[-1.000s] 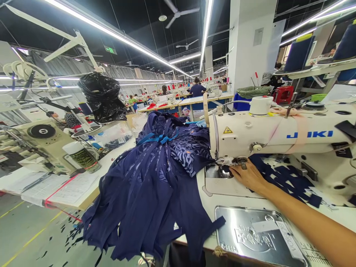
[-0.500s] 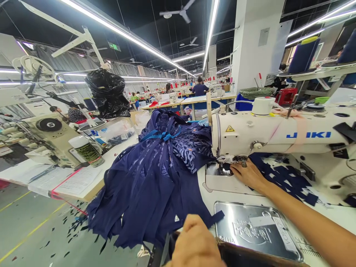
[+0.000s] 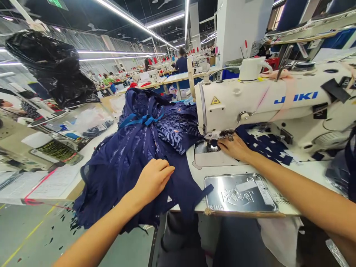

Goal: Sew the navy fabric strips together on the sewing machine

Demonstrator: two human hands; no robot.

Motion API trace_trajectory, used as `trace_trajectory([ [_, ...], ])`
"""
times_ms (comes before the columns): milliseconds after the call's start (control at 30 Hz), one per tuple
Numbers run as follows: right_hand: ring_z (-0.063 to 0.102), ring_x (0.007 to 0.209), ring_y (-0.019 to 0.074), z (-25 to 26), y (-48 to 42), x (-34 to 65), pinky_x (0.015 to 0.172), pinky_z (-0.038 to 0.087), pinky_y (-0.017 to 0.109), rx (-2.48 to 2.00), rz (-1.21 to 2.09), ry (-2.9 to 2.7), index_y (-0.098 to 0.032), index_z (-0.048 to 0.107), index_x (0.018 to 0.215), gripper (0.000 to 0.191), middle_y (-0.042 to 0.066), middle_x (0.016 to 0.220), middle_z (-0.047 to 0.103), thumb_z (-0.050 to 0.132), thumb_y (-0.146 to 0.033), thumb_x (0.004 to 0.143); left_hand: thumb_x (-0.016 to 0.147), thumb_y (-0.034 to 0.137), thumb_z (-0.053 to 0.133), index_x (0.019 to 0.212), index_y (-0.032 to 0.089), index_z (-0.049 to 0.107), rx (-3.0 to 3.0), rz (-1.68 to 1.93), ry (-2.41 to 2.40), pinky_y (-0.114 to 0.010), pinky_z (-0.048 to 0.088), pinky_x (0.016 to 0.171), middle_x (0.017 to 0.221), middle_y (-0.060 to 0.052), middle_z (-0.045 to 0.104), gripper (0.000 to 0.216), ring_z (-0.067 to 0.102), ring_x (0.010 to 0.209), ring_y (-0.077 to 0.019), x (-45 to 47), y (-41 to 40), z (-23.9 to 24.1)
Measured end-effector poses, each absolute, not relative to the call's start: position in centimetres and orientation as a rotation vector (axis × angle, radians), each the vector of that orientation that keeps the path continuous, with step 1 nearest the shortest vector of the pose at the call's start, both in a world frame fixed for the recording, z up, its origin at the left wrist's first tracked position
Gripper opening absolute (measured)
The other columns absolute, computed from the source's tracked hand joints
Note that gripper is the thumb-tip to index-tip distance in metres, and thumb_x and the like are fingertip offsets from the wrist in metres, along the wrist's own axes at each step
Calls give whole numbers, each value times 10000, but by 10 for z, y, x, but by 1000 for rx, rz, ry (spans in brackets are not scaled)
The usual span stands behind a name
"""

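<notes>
- Navy cloth heap (image 3: 130, 159) sits left of the sewing machine (image 3: 250, 100), strips hanging over the near edge of the table (image 3: 198, 173); probably parked for easy reach.
- Blue ribbon (image 3: 146, 119) cinches the heap, likely keeping pieces together.
- Left hand (image 3: 155, 176): over the heap, fingers curled nearly closed; can't tell if they grip cloth.
- Right hand (image 3: 233, 146): fingers bent beside a dark cloth piece (image 3: 213, 142) at the machine's left end, likely steadying it; pinch hidden.
- Strips flat, matte; heap's right side wavy-patterned. Metal plate (image 3: 240, 193) shiny, embossed, round-cornered.

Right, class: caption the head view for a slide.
Left hand by navy cloth with a blue tie, right hand at the sewing machine.
</notes>
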State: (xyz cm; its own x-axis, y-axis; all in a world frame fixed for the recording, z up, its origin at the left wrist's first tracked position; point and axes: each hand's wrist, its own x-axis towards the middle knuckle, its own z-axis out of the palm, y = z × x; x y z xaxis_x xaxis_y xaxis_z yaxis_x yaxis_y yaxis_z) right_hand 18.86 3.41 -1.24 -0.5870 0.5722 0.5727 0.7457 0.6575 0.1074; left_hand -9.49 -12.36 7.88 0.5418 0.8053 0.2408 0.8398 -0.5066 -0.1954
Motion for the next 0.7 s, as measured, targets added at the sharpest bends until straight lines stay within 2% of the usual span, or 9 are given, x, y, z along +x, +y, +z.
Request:
trace_trajectory([
  [167,563,734,194,-10,36,186,765,369,304,-1065,-471,-2381,-155,670,755,228,60,739,647,461,-197,838,787,92,505,917,164,593,-2627,244,-1028,-310,306,657,850,-45,564,172,468,775,-180,-88,-121,68],
  [267,570,745,194,-1,35,180,755,379,300,-1156,-446,-2421,-151,676,749,212,64,750,654,482,-188,827,772,102,516,954,119,578,-2621,283,-842,-322,310,625,796,-66,561,194,474,723,-188,-85,-124,55],
  [367,571,732,189,12,34,174,745,382,297,-1292,-350,-2495,-145,679,765,207,67,744,653,489,-192,830,762,30,448,875,111,590,-2593,126,-785,-327,310,608,699,-48,546,199,449,625,-172,-84,-123,46],
  [500,556,749,176,30,33,185,734,374,275,-1360,-207,-2507,-127,661,789,174,73,781,638,516,-212,833,741,16,399,769,179,591,-2756,-286,-930,-332,335,717,714,-15,571,254,492,693,-151,-81,-112,45],
  [600,531,750,165,36,22,210,757,354,283,-1193,-212,-2561,-134,639,804,130,59,797,616,521,-181,832,794,120,372,712,181,580,-2977,-655,-1071,-309,368,749,697,-5,583,231,508,693,-130,-72,-104,50],
  [700,491,776,168,36,4,234,776,327,303,-952,-290,-2663,-155,624,808,120,47,827,603,512,-181,844,836,265,382,612,161,533,-3189,-792,-1432,-243,393,594,579,12,536,290,466,567,-112,-53,-96,57],
])
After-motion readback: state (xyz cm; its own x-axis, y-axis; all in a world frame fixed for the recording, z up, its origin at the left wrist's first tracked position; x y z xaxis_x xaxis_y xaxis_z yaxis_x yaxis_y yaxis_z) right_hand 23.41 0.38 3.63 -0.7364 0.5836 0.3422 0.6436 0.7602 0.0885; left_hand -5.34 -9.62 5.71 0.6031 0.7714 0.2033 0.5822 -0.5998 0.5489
